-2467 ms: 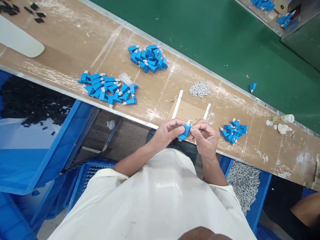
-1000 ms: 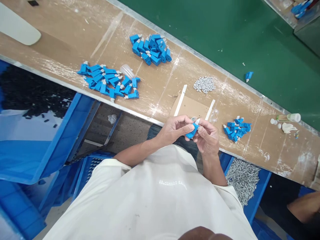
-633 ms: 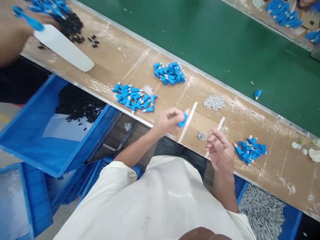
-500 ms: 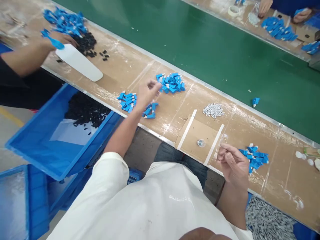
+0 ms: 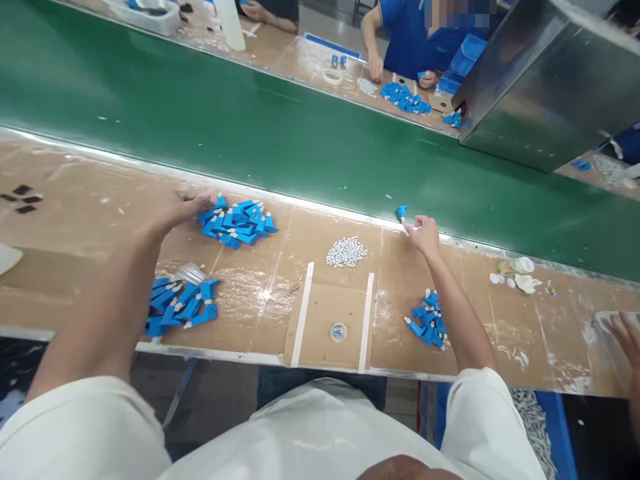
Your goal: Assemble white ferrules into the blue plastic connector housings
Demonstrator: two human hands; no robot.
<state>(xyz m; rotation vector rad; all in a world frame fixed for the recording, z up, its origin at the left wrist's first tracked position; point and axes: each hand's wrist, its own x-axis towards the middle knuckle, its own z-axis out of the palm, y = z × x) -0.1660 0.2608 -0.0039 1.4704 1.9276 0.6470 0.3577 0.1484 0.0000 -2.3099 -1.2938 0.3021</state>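
Observation:
My left hand (image 5: 187,208) is at the left edge of a pile of small blue plastic parts with white tips (image 5: 240,223), fingers stretched towards it. Its fingertips touch or nearly touch the outermost part. My right hand (image 5: 424,235) reaches to the edge of the green belt, thumb and forefinger apart. Just left of its thumb lies a single blue part (image 5: 401,212), white tip towards me; I cannot tell whether they touch. Below my right forearm sits a smaller heap of blue parts (image 5: 427,320). Another blue group (image 5: 187,303) lies beside my left forearm.
A pile of small grey-white pieces (image 5: 347,252) lies mid-table, beyond a cardboard pad (image 5: 327,307) with white strips and a small round clear piece (image 5: 339,332). The green belt (image 5: 300,140) runs behind. Co-workers sit across it near a metal housing (image 5: 545,87); another person's hand (image 5: 625,333) is at right.
My view has swung right and up. My right hand has moved from near the front edge to the single part by the belt. My left hand has shifted to the pile's left side.

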